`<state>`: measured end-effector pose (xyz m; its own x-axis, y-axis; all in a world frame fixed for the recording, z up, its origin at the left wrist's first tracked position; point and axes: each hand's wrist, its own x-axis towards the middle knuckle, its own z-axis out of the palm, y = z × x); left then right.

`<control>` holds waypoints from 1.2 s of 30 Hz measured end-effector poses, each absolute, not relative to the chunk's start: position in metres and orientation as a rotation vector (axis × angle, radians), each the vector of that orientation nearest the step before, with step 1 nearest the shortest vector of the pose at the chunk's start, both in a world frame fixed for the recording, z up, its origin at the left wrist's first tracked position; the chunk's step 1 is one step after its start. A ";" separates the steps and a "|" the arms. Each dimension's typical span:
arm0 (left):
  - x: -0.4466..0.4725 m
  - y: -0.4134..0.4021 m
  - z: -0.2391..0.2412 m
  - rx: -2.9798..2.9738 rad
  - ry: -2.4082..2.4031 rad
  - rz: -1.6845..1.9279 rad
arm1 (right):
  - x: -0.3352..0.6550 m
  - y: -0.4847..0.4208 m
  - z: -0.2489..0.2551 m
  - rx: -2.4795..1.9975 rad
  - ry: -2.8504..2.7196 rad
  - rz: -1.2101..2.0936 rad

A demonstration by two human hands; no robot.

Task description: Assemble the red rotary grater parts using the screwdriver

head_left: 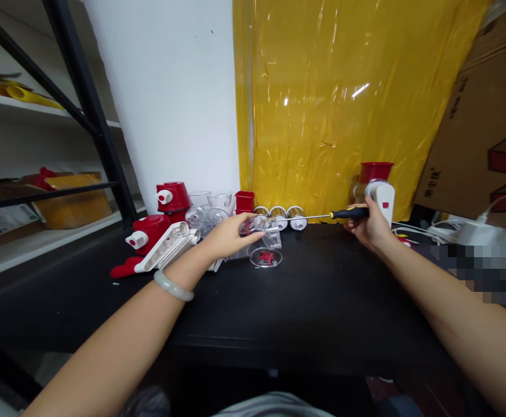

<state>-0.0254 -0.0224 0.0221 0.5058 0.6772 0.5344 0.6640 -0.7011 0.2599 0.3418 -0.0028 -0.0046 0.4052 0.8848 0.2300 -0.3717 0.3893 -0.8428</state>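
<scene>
Gripping the clear cup (266, 234) in the left hand (229, 236) at mid-frame, low over the desk (322, 289); clenching the screwdriver (350, 213) in the right hand (371, 227), centre right, shaft aimed at the cup. Best to steady the cup, keep the shaft level; press lightly.

Two hands show, the left hand (226, 237) and the right hand (369, 229). There is one screwdriver (350, 213), one red cup (244, 201) and one pale bangle (173, 286). Two clear plastic cups (265, 256) are countable, three small clear round caps (279, 216) stand in a row, and three red-and-white appliance units (172, 197) are visible.
</scene>
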 end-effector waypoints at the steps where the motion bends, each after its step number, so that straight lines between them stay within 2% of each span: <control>1: -0.025 -0.022 0.022 2.710 1.206 0.977 | 0.342 -0.002 -0.006 -0.817 -0.791 0.876; 11: -0.025 -0.022 0.022 2.710 1.194 0.980 | 0.344 -0.003 -0.005 -0.739 -0.737 1.019; 18: -0.026 -0.022 0.022 2.719 1.173 0.992 | 0.344 0.000 -0.008 -0.875 -0.857 0.849; 26: -0.026 -0.022 0.023 2.721 1.217 0.961 | 0.340 -0.006 -0.004 -0.726 -0.748 1.014; 36: -0.026 -0.023 0.023 2.721 1.205 0.964 | 0.345 -0.001 -0.007 -0.780 -0.895 0.813</control>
